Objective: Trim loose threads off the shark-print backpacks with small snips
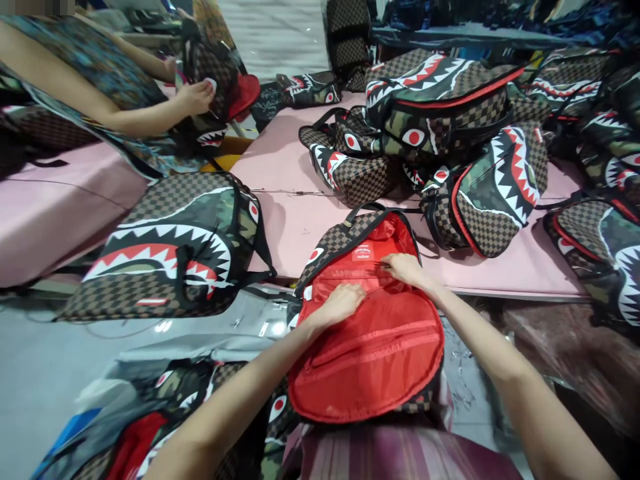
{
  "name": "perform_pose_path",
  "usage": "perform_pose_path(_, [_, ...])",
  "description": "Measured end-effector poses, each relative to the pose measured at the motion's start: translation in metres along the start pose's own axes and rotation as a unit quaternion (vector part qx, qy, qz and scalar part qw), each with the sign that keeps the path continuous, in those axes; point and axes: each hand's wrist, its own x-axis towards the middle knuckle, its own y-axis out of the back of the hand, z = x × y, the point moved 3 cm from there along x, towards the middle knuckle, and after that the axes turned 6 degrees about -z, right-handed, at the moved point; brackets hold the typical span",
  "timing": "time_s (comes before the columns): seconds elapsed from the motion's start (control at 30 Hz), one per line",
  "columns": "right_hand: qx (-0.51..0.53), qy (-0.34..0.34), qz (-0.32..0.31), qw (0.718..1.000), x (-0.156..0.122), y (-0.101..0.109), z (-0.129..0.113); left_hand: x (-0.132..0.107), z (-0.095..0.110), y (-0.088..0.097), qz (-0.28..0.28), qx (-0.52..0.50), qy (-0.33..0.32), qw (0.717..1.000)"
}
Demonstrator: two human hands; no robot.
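Observation:
A checkered backpack [373, 340] rests against my lap and the table edge, with its front panel folded down toward me. Its red lining and a zipped inner pocket show. My left hand [345, 303] is inside the opening, fingers curled on the red lining at the left. Farther right, my right hand [404, 269] has its fingers closed at the lining below a sewn label [363, 253]. The fingertips of both hands are partly hidden.
A pink table [285, 147] carries a shark-mouth backpack [175, 247] at left and a pile of similar backpacks [430, 120] at right. More bags [185, 387] lie low at my left. Across the table, a co-worker's hand [195, 99] handles another backpack [215, 73].

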Motion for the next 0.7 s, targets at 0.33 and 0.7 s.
perform_pose_path(0.33, [-0.141,-0.060,-0.016,0.988,-0.027,-0.023,0.004,-0.030,-0.053,0.016,0.265,-0.132,0.179,0.938])
perform_pose_path(0.7, [-0.191,-0.111,-0.010,0.975,-0.092,-0.019,0.017,0.008,-0.106,0.034,0.292,-0.193,0.270,0.897])
